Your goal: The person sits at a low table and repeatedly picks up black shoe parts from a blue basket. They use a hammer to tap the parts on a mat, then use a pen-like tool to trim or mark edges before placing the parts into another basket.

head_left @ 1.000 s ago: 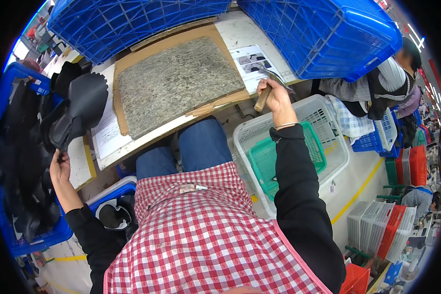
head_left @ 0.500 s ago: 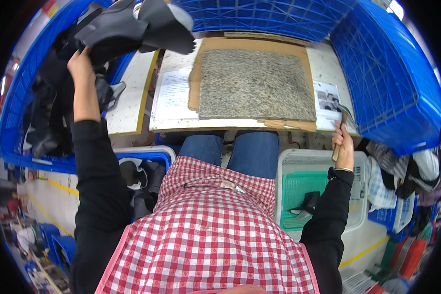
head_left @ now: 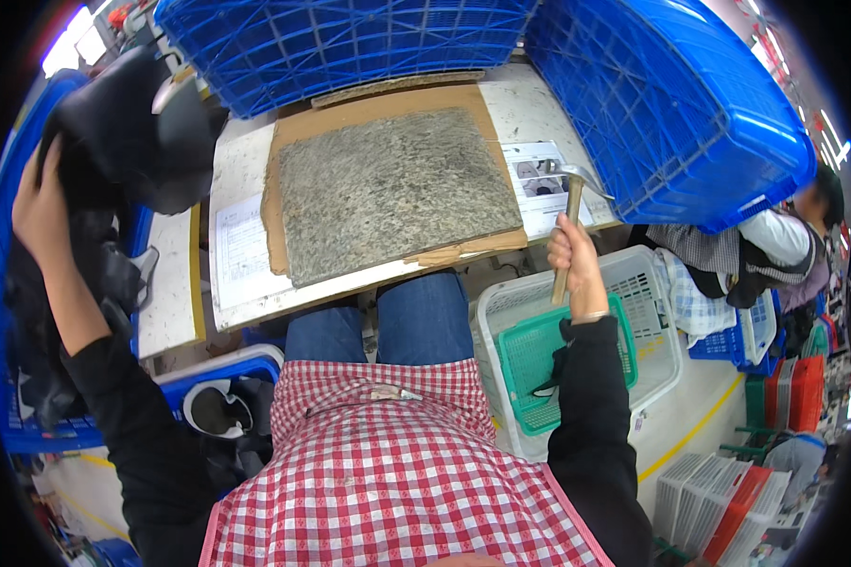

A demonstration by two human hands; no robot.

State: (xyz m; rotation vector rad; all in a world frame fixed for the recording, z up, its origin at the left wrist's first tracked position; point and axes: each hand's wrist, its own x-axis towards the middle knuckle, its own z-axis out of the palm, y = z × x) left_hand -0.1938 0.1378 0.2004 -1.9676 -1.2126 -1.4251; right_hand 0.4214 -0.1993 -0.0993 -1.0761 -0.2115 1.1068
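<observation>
While right hand (head_left: 577,257) clamped fingers low on hammer (head_left: 574,200), three o'clock, seemingly freeing head, feed couldn't show me whether left hand (head_left: 43,210) gripped black upper (head_left: 128,128), ten o'clock.

From the wearer's head, one wide fisheye view looks steeply down over the checked apron (head_left: 388,463) at close range and forward across the stone slab (head_left: 397,194) to the blue crate (head_left: 350,52) behind.
</observation>
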